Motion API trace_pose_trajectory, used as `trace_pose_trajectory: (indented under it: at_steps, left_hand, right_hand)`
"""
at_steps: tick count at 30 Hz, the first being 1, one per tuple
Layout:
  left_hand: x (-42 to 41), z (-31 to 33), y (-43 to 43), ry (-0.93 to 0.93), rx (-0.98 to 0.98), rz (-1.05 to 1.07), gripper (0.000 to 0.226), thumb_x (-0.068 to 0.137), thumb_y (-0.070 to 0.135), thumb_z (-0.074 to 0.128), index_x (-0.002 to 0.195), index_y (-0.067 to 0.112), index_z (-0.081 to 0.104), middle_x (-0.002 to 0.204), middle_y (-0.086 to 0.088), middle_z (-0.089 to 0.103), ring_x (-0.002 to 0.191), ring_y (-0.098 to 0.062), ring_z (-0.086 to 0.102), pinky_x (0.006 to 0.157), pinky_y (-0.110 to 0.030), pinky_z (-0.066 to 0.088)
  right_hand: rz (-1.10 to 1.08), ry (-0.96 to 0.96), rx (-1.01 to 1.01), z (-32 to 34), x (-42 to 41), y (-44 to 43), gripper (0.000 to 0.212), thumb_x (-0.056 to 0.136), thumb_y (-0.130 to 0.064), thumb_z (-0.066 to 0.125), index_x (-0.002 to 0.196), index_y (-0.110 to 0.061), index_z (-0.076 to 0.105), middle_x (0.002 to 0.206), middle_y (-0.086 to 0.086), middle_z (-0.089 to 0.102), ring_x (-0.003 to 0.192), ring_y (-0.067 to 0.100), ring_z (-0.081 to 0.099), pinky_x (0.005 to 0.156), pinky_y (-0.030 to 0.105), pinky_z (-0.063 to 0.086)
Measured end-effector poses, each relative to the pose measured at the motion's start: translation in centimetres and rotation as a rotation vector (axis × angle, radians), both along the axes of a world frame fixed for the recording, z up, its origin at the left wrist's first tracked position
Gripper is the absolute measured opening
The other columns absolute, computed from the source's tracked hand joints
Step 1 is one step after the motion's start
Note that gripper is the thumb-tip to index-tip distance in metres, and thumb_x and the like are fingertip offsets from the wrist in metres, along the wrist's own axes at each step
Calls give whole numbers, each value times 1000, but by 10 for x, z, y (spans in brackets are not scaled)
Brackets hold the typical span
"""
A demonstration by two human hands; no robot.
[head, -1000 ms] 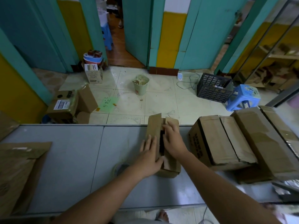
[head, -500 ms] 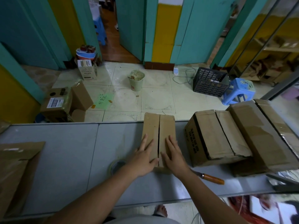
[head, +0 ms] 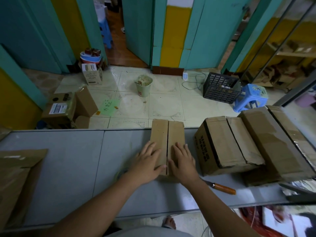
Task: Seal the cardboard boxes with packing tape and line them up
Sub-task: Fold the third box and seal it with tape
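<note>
1. Pressing down on the small brown cardboard box [head: 167, 139] w/ both hands: left hand [head: 147, 164] on the left flap, right hand [head: 183, 161] on the right flap.
2. Fingers [head: 152, 148] straight & spread, flat on the flaps, gripping nothing.
3. Box sits mid grey surface [head: 68, 159], at its far edge, flaps closed.
4. Larger brown cardboard box w/ black print [head: 227, 144] stands near, on the right.
5. Orange-handled knife [head: 222, 187] lies by the right wrist.
6. Clear tape roll [head: 120, 174] mostly hidden behind the left wrist.
</note>
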State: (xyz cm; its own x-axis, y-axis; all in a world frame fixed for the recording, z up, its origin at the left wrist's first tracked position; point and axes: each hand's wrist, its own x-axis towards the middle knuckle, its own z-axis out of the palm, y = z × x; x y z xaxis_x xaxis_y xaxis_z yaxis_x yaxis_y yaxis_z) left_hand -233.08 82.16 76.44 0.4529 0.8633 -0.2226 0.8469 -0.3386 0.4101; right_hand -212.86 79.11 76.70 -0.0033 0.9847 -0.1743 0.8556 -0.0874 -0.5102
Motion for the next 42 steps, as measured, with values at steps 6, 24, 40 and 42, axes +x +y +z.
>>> trace_pose_trajectory:
  at_steps: [6, 24, 40, 42]
  left_hand:
    - [-54, 2, -25, -170, 107, 88, 26, 100, 59, 55, 113, 36, 56, 114, 17, 56, 99, -7, 58, 82, -31, 51]
    - [-135, 1, -65, -148, 336, 38, 46, 104, 58, 41, 102, 29, 77, 100, 17, 72, 102, -14, 68, 91, -39, 40]
    - [-114, 90, -21, -347, 545, -121, 20, 102, 39, 58, 111, 27, 73, 109, 19, 69, 111, -5, 59, 105, -31, 33]
    - [-112, 90, -21, -350, 482, -136, 20, 102, 41, 59, 113, 29, 71, 111, 20, 69, 112, -6, 60, 106, -34, 35]
  right_hand:
    - [48, 39, 89, 15, -15, -12, 54, 110, -36, 43, 162, -27, 32, 171, -11, 22, 161, 15, 6, 128, 43, 7]
    - [26, 263, 308, 48, -28, -3, 33, 105, -29, 59, 137, -22, 63, 144, -9, 57, 140, 10, 45, 117, 45, 41]
    - [170, 670, 221, 124, -50, 28, 26, 86, -14, 85, 113, -16, 82, 101, 3, 76, 98, 13, 70, 90, 31, 56]
    - [129, 730, 209, 120, -47, 27, 16, 90, -9, 81, 105, -12, 83, 94, 2, 77, 90, 10, 71, 82, 22, 54]
